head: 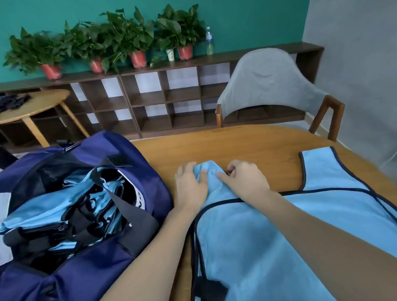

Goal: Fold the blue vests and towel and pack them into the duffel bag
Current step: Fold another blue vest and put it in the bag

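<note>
A light-blue mesh vest with dark trim lies spread on the round wooden bench, beside the open navy duffel bag holding folded vests. The left hand presses its shoulder strap with flat fingers; the right hand pinches it. Folding appears underway; next likely comes doubling the body over.

One duffel bag sat on the table, with several folded blue vests inside it, too bunched to count. Right of the bag lay one spread vest under two hands. Beyond the table stood one chair and five potted plants.
</note>
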A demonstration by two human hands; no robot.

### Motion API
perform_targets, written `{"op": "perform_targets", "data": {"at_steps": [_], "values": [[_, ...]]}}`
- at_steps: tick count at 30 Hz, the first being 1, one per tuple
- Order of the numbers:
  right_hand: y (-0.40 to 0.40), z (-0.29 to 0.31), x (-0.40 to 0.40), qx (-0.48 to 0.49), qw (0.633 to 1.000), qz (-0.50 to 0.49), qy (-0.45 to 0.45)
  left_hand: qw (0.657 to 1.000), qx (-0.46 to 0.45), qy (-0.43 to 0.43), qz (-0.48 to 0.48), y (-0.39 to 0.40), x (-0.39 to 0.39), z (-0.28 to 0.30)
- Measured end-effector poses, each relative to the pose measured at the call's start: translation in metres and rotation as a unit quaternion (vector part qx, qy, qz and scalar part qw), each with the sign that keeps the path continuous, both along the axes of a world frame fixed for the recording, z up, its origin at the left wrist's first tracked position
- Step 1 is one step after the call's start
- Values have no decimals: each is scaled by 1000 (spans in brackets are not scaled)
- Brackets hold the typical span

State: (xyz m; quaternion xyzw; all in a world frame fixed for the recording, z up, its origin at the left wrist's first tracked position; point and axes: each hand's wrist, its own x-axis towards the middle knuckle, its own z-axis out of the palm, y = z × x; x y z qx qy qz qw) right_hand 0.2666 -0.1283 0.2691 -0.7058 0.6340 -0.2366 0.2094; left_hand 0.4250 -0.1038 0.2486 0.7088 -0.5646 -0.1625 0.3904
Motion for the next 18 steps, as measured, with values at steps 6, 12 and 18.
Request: {"op": "perform_targets", "data": {"at_steps": [6,12,18], "values": [[8,-19,-2,-77,997,-2,-19,998,-52,-24,-39,-5,36,-2],[2,-16,-5,-47,996,42,-56,997,-65,13,-25,-7,31,-1],[6,-11,-7,-41,949,76,-302,976,-64,204,-45,-6,27,4]]}}
